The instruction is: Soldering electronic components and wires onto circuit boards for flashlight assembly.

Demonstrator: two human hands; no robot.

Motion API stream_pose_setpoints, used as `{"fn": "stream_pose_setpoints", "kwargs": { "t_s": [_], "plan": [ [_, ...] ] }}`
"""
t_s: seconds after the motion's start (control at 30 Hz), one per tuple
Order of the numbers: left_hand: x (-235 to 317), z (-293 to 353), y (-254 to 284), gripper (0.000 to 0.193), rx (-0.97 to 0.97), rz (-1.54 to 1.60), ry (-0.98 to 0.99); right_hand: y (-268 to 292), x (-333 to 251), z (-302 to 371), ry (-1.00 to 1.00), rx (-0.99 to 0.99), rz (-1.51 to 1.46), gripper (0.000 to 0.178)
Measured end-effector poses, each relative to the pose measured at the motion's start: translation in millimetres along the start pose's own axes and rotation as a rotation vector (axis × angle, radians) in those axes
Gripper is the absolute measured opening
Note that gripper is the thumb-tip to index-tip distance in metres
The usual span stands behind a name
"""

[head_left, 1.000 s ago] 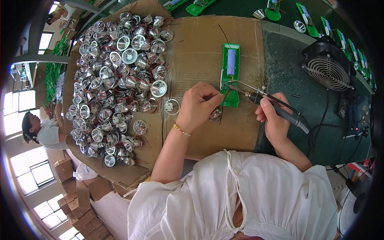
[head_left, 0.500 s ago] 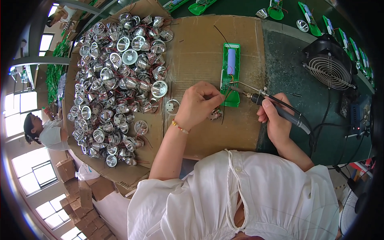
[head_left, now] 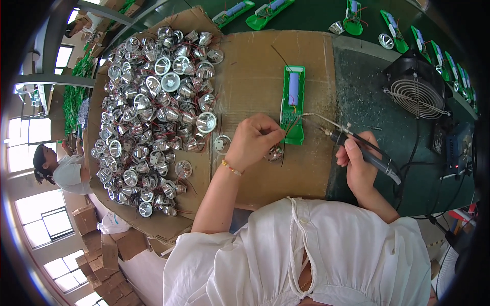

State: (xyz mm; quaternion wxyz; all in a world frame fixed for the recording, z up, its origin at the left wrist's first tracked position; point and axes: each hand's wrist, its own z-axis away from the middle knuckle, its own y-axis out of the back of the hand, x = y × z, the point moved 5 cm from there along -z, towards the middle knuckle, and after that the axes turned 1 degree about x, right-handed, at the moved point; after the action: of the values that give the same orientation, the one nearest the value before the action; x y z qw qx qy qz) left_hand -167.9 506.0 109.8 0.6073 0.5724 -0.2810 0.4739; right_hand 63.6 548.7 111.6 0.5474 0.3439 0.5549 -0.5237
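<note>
A green plastic housing (head_left: 295, 136) lies upright on the cardboard in front of me, with a purple cylindrical battery cell (head_left: 293, 90) and thin wires inside. My left hand (head_left: 256, 138) is closed in a pinch at the housing's lower left edge, on a thin dark wire (head_left: 287, 133). Partly under its fingers sits a silver reflector cup (head_left: 274, 154). My right hand (head_left: 360, 162) grips a soldering iron (head_left: 375, 159) with a thin metal feed tube along it. The iron's tip is right of the housing, apart from it; the tube's end reaches the housing's right edge.
Left of my hand, many silver reflector cups (head_left: 170, 82) with red and black wires are heaped on cardboard (head_left: 240, 56). A black fan (head_left: 416, 92) stands at the right. More green housings (head_left: 353, 23) line the far edge. Another person (head_left: 69, 171) is at far left.
The soldering iron's tip has drawn back rightward from the housing. My left hand keeps its pinch near the housing. The whole view has shifted slightly, with the bench lower in the picture.
</note>
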Motion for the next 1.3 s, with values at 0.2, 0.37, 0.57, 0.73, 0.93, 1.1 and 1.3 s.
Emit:
{"fn": "stream_pose_setpoints", "kwargs": {
  "t_s": [0.2,0.37,0.57,0.73,0.93,1.1,1.3],
  "plan": [
    [-1.2,11.9,5.7,0.022,0.112,0.122,0.154,35.6,7.6,3.4,0.064,0.057,0.071,0.014],
    [11.4,-3.4,-7.2,0.017,-0.013,-0.328,0.028,64.7,10.8,2.9,0.103,0.127,0.107,0.014],
    [38.8,-140.0,2.6,0.023,0.171,-0.527,-0.009,58.1,12.9,1.1,0.085,0.086,0.136,0.012],
    [69.7,-219.9,55.5,0.04,0.689,-0.647,-0.038,58.0,18.7,0.0,0.04,0.104,0.083,0.012],
    [36.2,-234.3,60.3,0.049,0.29,-0.798,0.011,50.6,19.5,-1.9,0.042,0.075,0.089,0.013],
    [60.1,-135.2,40.5,0.04,0.394,-0.79,-0.095,55.2,15.4,0.4,0.047,0.087,0.12,0.013],
    [57.5,5.4,15.9,0.042,0.444,-0.695,-0.208,55.0,19.1,-3.0,0.133,0.086,0.136,0.013]
  ]
}}
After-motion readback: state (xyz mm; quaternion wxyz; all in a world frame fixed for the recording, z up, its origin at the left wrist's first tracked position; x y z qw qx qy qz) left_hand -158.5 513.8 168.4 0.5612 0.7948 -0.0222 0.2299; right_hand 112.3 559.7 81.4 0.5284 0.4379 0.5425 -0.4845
